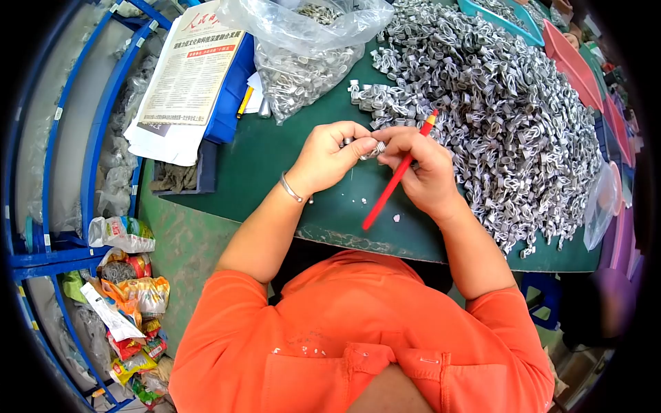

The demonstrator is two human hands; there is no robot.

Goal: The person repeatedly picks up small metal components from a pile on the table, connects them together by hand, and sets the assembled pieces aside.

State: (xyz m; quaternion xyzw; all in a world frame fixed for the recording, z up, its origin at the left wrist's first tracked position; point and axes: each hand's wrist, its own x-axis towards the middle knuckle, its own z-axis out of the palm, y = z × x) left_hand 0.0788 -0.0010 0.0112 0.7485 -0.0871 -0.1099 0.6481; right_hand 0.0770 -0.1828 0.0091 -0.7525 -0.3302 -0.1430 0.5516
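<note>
My left hand point(325, 157), with a metal bangle point(290, 188) at its wrist, is closed on a small grey metal spring clip point(374, 151) with a coiled end. Another coiled bit shows between its fingers. My right hand point(428, 172) meets it from the other side, its fingertips pinching at the same clip. A red pencil point(390, 195) is also tucked in my right hand, slanting with its pointed end up and right. The fingers partly hide the clip. Right beside my right hand spreads a big heap of similar clips point(496, 131) on the green table point(265, 155).
A clear plastic bag point(303, 72) of clips stands at the back. Left of it, a newspaper point(189, 76) lies over a blue bin point(231, 103). Blue shelving point(89, 158) holds bags at far left. Red trays point(571, 65) line the right. White crumbs point(363, 201) dot the table.
</note>
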